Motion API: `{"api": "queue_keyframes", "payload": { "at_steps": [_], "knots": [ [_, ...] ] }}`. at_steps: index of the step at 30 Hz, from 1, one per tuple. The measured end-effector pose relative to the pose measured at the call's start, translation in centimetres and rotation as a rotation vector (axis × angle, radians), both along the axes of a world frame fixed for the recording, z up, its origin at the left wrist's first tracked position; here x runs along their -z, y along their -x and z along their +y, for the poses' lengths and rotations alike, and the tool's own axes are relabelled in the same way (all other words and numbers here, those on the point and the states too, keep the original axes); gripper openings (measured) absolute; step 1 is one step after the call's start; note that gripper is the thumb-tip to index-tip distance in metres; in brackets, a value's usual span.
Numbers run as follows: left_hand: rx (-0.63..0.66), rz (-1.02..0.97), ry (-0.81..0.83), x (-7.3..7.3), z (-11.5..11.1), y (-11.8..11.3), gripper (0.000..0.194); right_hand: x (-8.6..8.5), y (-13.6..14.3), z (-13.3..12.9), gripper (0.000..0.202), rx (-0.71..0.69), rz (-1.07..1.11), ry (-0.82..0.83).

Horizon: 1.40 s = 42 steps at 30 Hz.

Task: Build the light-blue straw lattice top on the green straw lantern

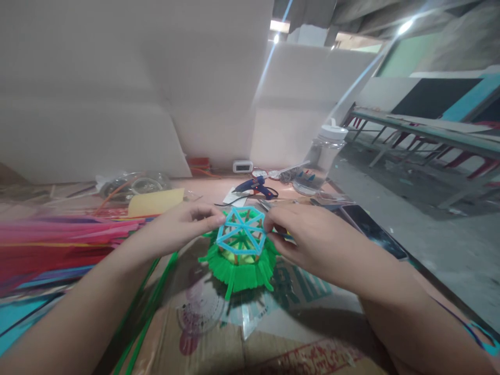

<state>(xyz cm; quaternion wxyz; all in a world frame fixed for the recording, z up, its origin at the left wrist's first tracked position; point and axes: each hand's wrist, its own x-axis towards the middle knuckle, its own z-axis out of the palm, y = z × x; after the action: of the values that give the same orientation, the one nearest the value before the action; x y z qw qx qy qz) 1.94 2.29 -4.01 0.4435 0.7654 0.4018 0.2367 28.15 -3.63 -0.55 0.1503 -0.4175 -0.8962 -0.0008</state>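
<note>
A light-blue pipe-cleaner frame [242, 226], many-sided with spokes meeting in the middle, sits over a green pipe-cleaner base [242, 275] with a flared, fringed skirt. Short brown posts stand between the two. At the frame's left edge, the thumb and fingertips of my left hand [195, 221] pinch together. My right hand [300, 229] has its fingers curled closed against the right edge. A thin piece with a bit of yellow and blue shows beneath those right fingers; its kind is unclear.
A blue glue gun [255, 186] lies behind the work, near a small white digital display [242, 166]. A clear bottle [322, 161] stands back right; a phone [373, 230] lies on the right. Pink and red pipe cleaners [70, 239] pile up left. Cardboard [203, 333] lies underneath.
</note>
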Motion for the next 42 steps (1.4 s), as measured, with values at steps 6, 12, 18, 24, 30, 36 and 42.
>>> {"api": "queue_keyframes", "payload": {
  "at_steps": [6,12,18,24,30,36,42],
  "knots": [
    [0.014,-0.002,-0.022,0.1,0.1,-0.1,0.044,0.4,0.1,-0.4,0.011,0.020,-0.008,-0.037],
    [0.013,-0.005,-0.039,-0.1,-0.1,-0.2,0.043,0.7,0.6,-0.4,0.009,0.058,-0.011,-0.126],
    [0.022,0.029,-0.048,-0.2,-0.2,-0.4,0.044,0.6,0.8,-0.4,0.009,0.046,-0.009,-0.108],
    [-0.189,0.081,-0.240,-1.1,-0.5,1.6,0.045,0.2,0.2,-0.4,0.008,0.037,0.079,-0.235],
    [-0.360,0.121,-0.639,-4.1,-4.6,1.3,0.036,0.1,0.3,0.3,0.007,-0.017,0.149,-0.303],
    [-0.278,0.137,-1.007,-4.2,-6.6,-2.6,0.024,-0.2,1.2,-0.1,0.009,-0.074,0.257,-0.415],
    [-0.299,0.193,-1.228,-4.0,-7.8,-4.5,0.015,-0.2,1.9,-1.1,0.009,-0.131,0.333,-0.515]
  ]
}}
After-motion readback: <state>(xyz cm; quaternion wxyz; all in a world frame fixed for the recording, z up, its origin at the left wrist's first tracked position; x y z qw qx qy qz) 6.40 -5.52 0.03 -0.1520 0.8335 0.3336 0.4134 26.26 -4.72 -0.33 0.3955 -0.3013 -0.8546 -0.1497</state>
